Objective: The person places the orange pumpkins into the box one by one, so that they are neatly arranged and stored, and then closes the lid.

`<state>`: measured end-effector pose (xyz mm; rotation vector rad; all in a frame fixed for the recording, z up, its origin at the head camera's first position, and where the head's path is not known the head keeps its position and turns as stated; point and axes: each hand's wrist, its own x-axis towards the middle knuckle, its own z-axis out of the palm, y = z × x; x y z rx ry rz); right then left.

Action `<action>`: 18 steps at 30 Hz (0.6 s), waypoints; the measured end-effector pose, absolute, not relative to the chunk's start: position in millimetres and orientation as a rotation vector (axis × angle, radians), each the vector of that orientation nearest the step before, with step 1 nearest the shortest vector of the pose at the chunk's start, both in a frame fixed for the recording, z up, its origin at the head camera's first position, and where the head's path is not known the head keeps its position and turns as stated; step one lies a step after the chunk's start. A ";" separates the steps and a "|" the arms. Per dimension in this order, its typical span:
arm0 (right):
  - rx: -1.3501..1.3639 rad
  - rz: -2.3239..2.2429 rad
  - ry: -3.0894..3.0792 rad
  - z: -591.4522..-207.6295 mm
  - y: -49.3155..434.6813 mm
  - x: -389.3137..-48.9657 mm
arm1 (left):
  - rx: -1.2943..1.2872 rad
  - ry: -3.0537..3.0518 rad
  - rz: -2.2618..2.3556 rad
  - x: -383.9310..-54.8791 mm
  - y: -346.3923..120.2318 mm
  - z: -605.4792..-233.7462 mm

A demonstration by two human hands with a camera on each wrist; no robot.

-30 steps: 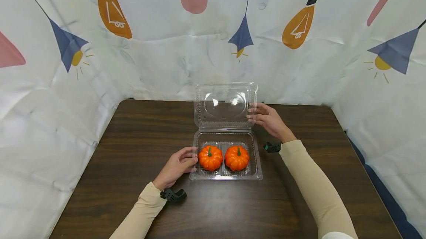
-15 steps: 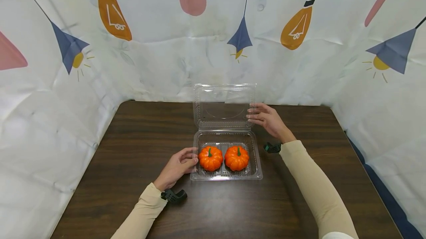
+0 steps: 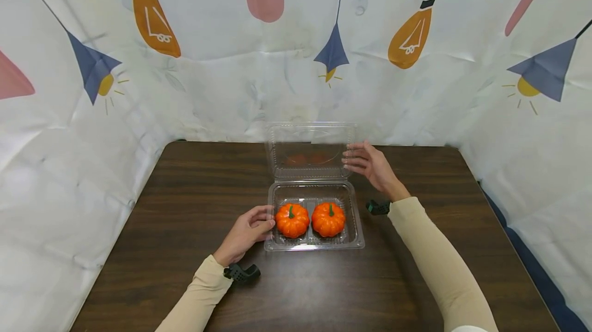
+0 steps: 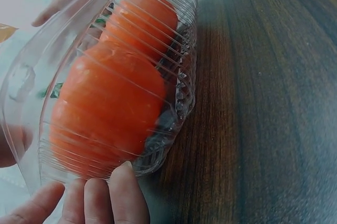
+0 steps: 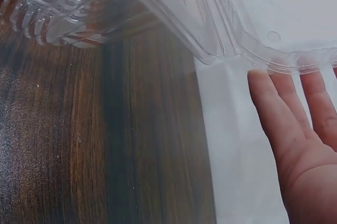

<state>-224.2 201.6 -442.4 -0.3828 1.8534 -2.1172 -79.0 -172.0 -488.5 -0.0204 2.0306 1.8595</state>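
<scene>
A clear plastic clamshell container (image 3: 316, 245) lies on the dark wooden table with its hinged lid (image 3: 311, 160) raised. Inside its base sit two small orange pumpkins, one on the left (image 3: 292, 220) and one on the right (image 3: 328, 219), each with a green stem. My left hand (image 3: 250, 230) rests against the base's left side; in the left wrist view its fingertips (image 4: 122, 182) touch the ribbed wall under the rim. At the lid's right edge is my right hand (image 3: 372, 168), its straight fingers (image 5: 266, 97) touching the rim from behind in the right wrist view.
The brown table (image 3: 208, 183) reaches back to a white fabric backdrop (image 3: 208, 95) printed with lamps and bulbs. That fabric hangs close behind the raised lid. Each wrist wears a dark strap, on the left (image 3: 242, 273) and on the right (image 3: 378, 207).
The lid has tilted forward a little, its top edge now lower in the head view, with faint orange reflections on it. The right hand's fingers have shifted slightly; the left hand stays in place.
</scene>
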 end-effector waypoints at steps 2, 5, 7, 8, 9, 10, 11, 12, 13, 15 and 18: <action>-0.375 -2.111 1.874 -442.6 200.6 -223.3 | -0.028 2.029 1.860 -79.2 -171.9 -488.9; -0.371 -2.110 1.905 -442.2 199.0 -221.3 | -0.033 2.027 1.866 -79.1 -171.4 -489.1; -0.371 -2.106 1.925 -441.3 197.7 -220.0 | -0.026 2.026 1.865 -79.1 -171.4 -489.4; -0.381 -2.099 1.938 -440.8 197.3 -219.4 | -0.032 2.025 1.870 -79.1 -171.3 -489.4; -0.388 -2.088 1.952 -440.3 196.9 -218.9 | -0.031 2.026 1.871 -79.1 -171.0 -489.7; -0.394 -2.074 1.969 -439.8 196.1 -218.4 | -0.032 2.026 1.870 -79.1 -170.8 -489.8; -0.406 -2.056 1.988 -439.2 195.7 -217.9 | -0.030 2.025 1.868 -79.2 -170.6 -489.9; -0.415 -2.039 2.004 -438.4 195.3 -217.5 | -0.032 2.029 1.865 -79.4 -170.4 -490.3; -0.431 -2.018 2.024 -437.6 195.1 -216.9 | -0.039 2.028 1.869 -79.4 -169.9 -490.2; -0.458 -1.982 2.058 -436.2 194.8 -215.7 | -0.043 2.032 1.865 -79.8 -169.2 -490.2; -0.500 -1.929 2.088 -433.6 195.3 -213.6 | -0.044 2.032 1.866 -80.6 -168.1 -490.0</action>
